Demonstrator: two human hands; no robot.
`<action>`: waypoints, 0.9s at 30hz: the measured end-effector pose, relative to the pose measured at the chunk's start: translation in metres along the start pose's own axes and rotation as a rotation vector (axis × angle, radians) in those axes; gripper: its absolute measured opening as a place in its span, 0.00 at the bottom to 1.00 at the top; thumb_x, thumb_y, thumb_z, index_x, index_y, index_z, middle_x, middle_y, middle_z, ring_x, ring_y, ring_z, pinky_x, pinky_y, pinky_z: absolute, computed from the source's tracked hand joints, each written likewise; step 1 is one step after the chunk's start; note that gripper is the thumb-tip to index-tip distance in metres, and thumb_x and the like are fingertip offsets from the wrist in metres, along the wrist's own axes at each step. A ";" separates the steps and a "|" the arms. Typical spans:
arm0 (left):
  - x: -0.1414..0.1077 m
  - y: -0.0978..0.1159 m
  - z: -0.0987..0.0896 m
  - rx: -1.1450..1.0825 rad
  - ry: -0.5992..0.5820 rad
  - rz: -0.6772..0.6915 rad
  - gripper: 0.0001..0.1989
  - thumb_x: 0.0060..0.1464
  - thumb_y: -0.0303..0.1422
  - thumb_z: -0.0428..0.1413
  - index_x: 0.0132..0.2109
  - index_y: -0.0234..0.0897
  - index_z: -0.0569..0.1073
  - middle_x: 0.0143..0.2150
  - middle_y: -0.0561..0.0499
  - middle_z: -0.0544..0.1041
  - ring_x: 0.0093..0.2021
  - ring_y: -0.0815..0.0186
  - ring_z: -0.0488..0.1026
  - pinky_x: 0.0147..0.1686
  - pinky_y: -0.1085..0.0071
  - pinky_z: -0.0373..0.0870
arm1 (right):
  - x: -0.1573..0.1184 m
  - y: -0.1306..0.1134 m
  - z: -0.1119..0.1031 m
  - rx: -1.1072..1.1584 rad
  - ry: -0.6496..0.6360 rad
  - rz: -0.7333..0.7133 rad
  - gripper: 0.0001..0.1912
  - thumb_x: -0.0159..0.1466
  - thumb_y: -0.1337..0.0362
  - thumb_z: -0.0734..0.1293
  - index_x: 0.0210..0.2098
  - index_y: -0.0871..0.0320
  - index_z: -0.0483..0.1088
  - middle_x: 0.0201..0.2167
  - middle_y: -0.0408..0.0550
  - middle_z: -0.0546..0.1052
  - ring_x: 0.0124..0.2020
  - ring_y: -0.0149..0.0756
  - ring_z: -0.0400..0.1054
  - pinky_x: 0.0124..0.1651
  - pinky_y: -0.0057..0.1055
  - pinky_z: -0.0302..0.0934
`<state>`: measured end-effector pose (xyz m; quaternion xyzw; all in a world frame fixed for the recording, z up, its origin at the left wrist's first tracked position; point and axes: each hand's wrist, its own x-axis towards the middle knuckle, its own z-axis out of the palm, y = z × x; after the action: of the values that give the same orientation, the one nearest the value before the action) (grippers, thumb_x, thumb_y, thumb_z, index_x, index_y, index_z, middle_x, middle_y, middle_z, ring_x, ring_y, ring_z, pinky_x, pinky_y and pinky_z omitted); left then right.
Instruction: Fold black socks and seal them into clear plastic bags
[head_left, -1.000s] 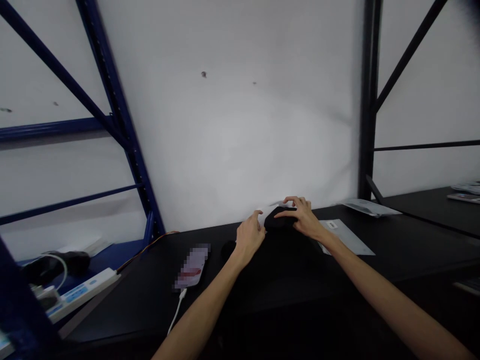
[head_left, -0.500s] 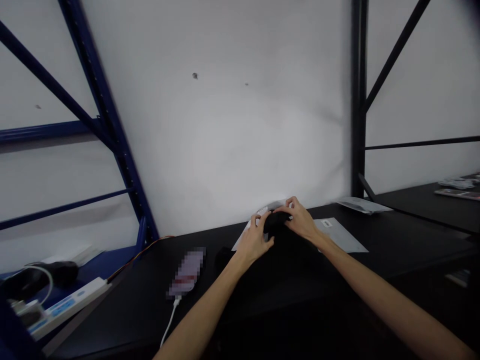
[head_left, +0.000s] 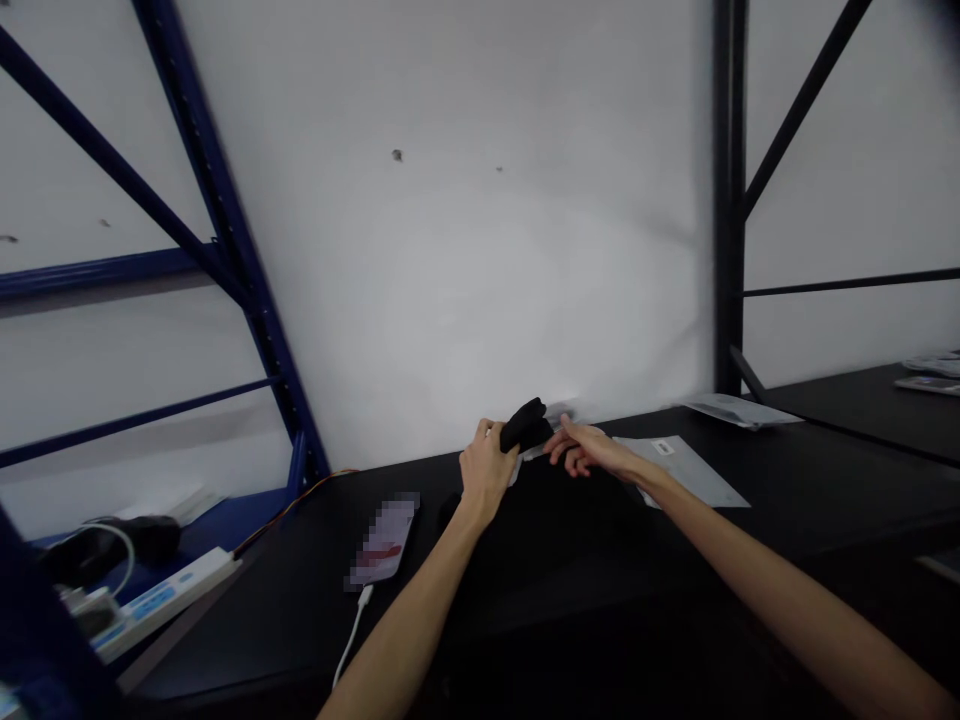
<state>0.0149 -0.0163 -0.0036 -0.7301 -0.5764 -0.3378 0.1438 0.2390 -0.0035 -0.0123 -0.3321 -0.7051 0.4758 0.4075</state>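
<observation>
My left hand (head_left: 486,472) is shut on a small bunched piece of black fabric (head_left: 525,425), which sticks up above its fingers. My right hand (head_left: 589,448) is just to the right of that fabric, with its fingers spread and holding nothing. Beneath both hands, a pale sheet or plastic (head_left: 534,452) shows at the edge of a dark mass on the black tabletop (head_left: 600,560). That mass is hard to tell from the table. A flat white mailer with a small label (head_left: 679,468) lies to the right of my right hand.
A phone with a blurred screen (head_left: 382,540) and a white cable lies left of my left forearm. A grey packet (head_left: 735,410) lies by the wall. Blue shelf uprights (head_left: 225,250) stand left, with a power strip (head_left: 165,600) below. A black upright (head_left: 727,200) stands right.
The black fabric has risen up and to the left in my left hand. My right hand has come off it and lies lower, with its fingers spread.
</observation>
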 end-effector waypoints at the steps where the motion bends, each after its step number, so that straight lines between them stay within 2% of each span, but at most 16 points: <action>1: -0.001 0.001 0.000 -0.014 -0.006 0.033 0.15 0.64 0.37 0.56 0.56 0.46 0.73 0.55 0.48 0.72 0.43 0.60 0.77 0.40 0.67 0.70 | 0.001 0.001 0.003 0.162 -0.080 0.062 0.38 0.68 0.33 0.55 0.44 0.61 0.76 0.38 0.57 0.79 0.29 0.35 0.72 0.26 0.27 0.62; 2: -0.003 0.002 0.001 -0.027 -0.019 0.070 0.17 0.63 0.36 0.56 0.58 0.47 0.72 0.56 0.48 0.71 0.43 0.60 0.77 0.40 0.67 0.71 | 0.001 0.002 0.005 0.307 -0.125 0.100 0.38 0.67 0.32 0.56 0.47 0.62 0.75 0.41 0.59 0.79 0.33 0.38 0.74 0.27 0.27 0.65; 4: -0.006 0.006 0.004 -0.046 -0.051 0.140 0.21 0.61 0.31 0.57 0.61 0.49 0.71 0.57 0.48 0.71 0.44 0.60 0.77 0.41 0.67 0.72 | 0.002 0.003 0.009 0.523 -0.137 0.135 0.37 0.67 0.34 0.58 0.51 0.62 0.74 0.43 0.61 0.79 0.39 0.43 0.77 0.34 0.31 0.70; 7: -0.009 0.011 0.007 -0.052 -0.086 0.200 0.25 0.59 0.27 0.56 0.63 0.50 0.70 0.58 0.49 0.70 0.45 0.60 0.77 0.43 0.66 0.73 | 0.003 0.003 0.010 0.693 -0.053 0.217 0.33 0.68 0.38 0.62 0.55 0.60 0.72 0.46 0.61 0.79 0.42 0.46 0.77 0.42 0.39 0.74; 11: -0.010 0.012 0.008 -0.057 -0.107 0.261 0.26 0.58 0.25 0.56 0.61 0.51 0.72 0.58 0.51 0.72 0.45 0.60 0.76 0.45 0.65 0.73 | 0.005 0.009 0.008 0.795 0.095 0.296 0.25 0.68 0.46 0.68 0.54 0.58 0.71 0.46 0.57 0.79 0.46 0.45 0.76 0.49 0.47 0.73; 13: -0.011 0.012 0.008 -0.070 -0.117 0.289 0.27 0.56 0.25 0.56 0.61 0.52 0.73 0.58 0.52 0.72 0.46 0.61 0.76 0.45 0.65 0.73 | 0.007 0.013 0.008 0.843 0.117 0.304 0.21 0.68 0.50 0.69 0.52 0.58 0.72 0.44 0.55 0.80 0.45 0.43 0.77 0.49 0.45 0.74; 17: -0.013 0.018 0.004 -0.148 -0.145 0.343 0.26 0.56 0.26 0.57 0.60 0.50 0.74 0.58 0.51 0.71 0.49 0.61 0.74 0.49 0.65 0.72 | 0.010 0.020 0.007 0.875 0.119 0.283 0.14 0.67 0.58 0.71 0.46 0.62 0.73 0.36 0.52 0.81 0.35 0.38 0.77 0.43 0.34 0.75; 20: -0.013 0.023 -0.002 -0.228 -0.155 0.378 0.27 0.56 0.29 0.58 0.62 0.49 0.71 0.61 0.49 0.68 0.54 0.59 0.72 0.53 0.64 0.71 | 0.008 0.017 0.003 0.856 0.123 0.272 0.11 0.65 0.63 0.72 0.43 0.63 0.74 0.33 0.50 0.81 0.32 0.37 0.77 0.42 0.32 0.74; 24: -0.011 0.020 -0.005 -0.264 -0.154 0.330 0.30 0.60 0.32 0.55 0.68 0.50 0.62 0.64 0.46 0.65 0.55 0.59 0.72 0.54 0.63 0.70 | 0.003 0.008 -0.008 0.847 0.195 0.253 0.10 0.65 0.65 0.72 0.44 0.63 0.75 0.34 0.51 0.82 0.34 0.39 0.78 0.44 0.34 0.74; 27: -0.009 0.011 0.001 -0.171 -0.151 0.186 0.25 0.64 0.36 0.52 0.67 0.45 0.63 0.60 0.44 0.68 0.54 0.57 0.73 0.52 0.62 0.70 | 0.001 0.007 -0.013 0.813 0.280 0.288 0.11 0.63 0.67 0.73 0.44 0.64 0.75 0.34 0.53 0.82 0.34 0.41 0.78 0.44 0.35 0.74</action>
<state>0.0249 -0.0260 -0.0085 -0.8132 -0.4847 -0.3150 0.0677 0.2511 0.0051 -0.0157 -0.3012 -0.3457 0.7163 0.5260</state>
